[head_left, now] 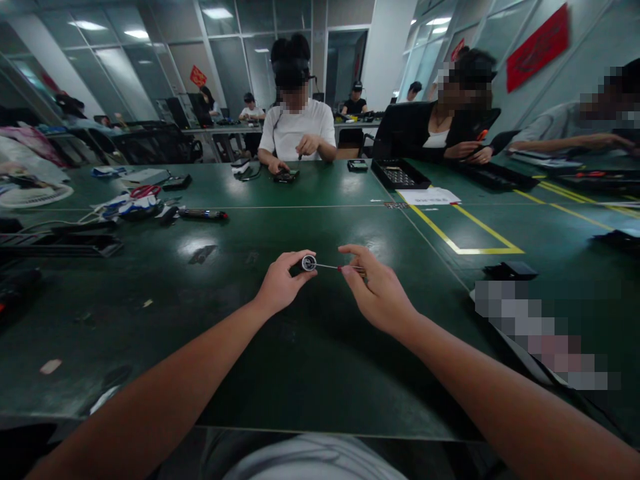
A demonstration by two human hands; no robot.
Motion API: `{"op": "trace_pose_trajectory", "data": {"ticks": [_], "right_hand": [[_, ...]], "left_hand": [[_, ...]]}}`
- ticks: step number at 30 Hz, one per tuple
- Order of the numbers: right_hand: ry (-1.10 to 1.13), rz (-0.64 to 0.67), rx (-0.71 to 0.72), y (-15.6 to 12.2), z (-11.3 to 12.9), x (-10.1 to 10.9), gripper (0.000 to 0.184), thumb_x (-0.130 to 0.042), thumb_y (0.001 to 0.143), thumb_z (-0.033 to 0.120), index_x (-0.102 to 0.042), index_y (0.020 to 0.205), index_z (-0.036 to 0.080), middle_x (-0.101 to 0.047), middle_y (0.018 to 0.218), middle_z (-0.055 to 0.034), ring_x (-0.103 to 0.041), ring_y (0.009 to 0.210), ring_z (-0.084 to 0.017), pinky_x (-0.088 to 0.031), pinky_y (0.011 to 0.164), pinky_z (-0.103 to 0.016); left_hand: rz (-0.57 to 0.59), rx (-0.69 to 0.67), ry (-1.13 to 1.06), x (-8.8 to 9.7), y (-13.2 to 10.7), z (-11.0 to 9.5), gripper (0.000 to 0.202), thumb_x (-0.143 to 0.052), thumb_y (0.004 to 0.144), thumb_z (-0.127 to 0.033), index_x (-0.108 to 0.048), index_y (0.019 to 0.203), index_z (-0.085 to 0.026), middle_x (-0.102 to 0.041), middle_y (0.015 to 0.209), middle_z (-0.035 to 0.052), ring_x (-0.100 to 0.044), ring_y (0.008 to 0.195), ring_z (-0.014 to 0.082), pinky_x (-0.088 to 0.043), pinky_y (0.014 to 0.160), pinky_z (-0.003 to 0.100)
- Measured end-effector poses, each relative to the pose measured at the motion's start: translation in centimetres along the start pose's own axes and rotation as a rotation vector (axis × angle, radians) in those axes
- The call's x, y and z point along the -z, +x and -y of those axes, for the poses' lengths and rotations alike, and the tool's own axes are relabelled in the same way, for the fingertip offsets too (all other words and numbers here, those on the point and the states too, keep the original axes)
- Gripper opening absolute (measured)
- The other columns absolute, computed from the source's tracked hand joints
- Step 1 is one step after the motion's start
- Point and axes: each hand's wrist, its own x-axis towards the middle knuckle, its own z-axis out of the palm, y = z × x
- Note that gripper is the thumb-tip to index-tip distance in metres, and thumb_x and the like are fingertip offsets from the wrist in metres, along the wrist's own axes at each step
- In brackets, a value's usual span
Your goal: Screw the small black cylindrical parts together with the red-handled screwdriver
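Observation:
Above the green table [320, 373], my left hand [280, 285] grips a small dark cylinder between thumb and fingers. The round end of this cylinder [309, 263] faces me and shows a pale ring with something inside that is too small to make out. My right hand [379, 292] pinches a thin screwdriver [327, 267], red near the fingertips. Its metal shaft points left, and the tip meets the rim or opening of the cylinder; which one, I cannot tell. Most of the screwdriver's handle is hidden by my right fingers, and the index finger is raised away from it.
Red-handled scissors [145, 191] and a pen-like tool [203, 214] lie at the left. A black tray [400, 175], a white paper [429, 196] and yellow tape [490, 251] are to the right. A small black object [510, 270] rests nearer. A person [299, 127] works opposite.

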Motion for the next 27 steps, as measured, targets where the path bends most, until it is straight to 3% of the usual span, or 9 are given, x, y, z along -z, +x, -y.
{"op": "trace_pose_trajectory", "data": {"ticks": [3,7,15,19,22,27], "right_hand": [[-0.012,-0.031,-0.057,0.12,-0.05,0.25,0.031,-0.040,0.103,0.035,-0.057,0.125,0.020,-0.065,0.072,-0.0008,-0.059,0.059,-0.017,-0.040,0.058,-0.029],[-0.047,-0.039,-0.029,0.22,-0.22,0.26,0.030,-0.044,0.100,0.029,-0.055,0.126,0.019,-0.066,0.075,-0.0014,-0.058,0.058,-0.016,-0.040,0.057,-0.029],[0.013,-0.039,0.048,0.04,-0.34,-0.23,0.025,-0.052,0.095,0.026,-0.050,0.120,0.020,-0.064,0.084,-0.0035,-0.065,0.077,-0.020,-0.050,0.072,-0.034],[-0.026,-0.008,0.005,0.06,-0.18,0.05,0.024,-0.044,0.101,0.035,-0.052,0.118,0.019,-0.063,0.074,-0.0009,-0.061,0.063,-0.018,-0.043,0.060,-0.031],[-0.069,-0.012,-0.020,0.16,-0.08,0.18,0.025,-0.037,0.104,0.034,-0.055,0.115,0.020,-0.065,0.073,-0.0011,-0.058,0.056,-0.016,-0.038,0.056,-0.030],[-0.075,0.000,0.047,0.07,-0.16,-0.11,0.023,-0.046,0.098,0.027,-0.051,0.119,0.020,-0.062,0.074,-0.0011,-0.061,0.065,-0.018,-0.043,0.062,-0.031]], "left_hand": [[0.021,-0.019,0.014,-0.13,-0.08,-0.09,0.035,-0.074,0.085,-0.022,-0.069,0.120,-0.028,-0.070,0.116,0.0036,-0.062,0.112,0.0233,-0.046,0.104,0.043],[0.047,-0.048,0.054,-0.26,-0.17,-0.15,0.035,-0.076,0.084,-0.022,-0.069,0.118,-0.027,-0.071,0.117,0.0040,-0.061,0.114,0.0239,-0.045,0.105,0.044],[0.027,-0.056,0.108,-0.10,-0.05,-0.12,0.035,-0.076,0.084,-0.022,-0.069,0.118,-0.027,-0.072,0.115,0.0031,-0.060,0.112,0.0242,-0.044,0.101,0.044],[0.024,-0.084,0.152,-0.11,-0.01,-0.26,0.036,-0.077,0.084,-0.024,-0.068,0.119,-0.028,-0.072,0.115,0.0023,-0.060,0.111,0.0240,-0.043,0.101,0.044],[0.037,-0.095,0.196,-0.08,-0.05,-0.43,0.035,-0.076,0.085,-0.025,-0.068,0.119,-0.028,-0.072,0.115,0.0018,-0.060,0.109,0.0241,-0.043,0.100,0.044],[0.030,-0.081,0.200,0.08,-0.09,-0.33,0.035,-0.075,0.086,-0.026,-0.068,0.120,-0.028,-0.072,0.115,0.0022,-0.060,0.109,0.0243,-0.043,0.099,0.044]]}}
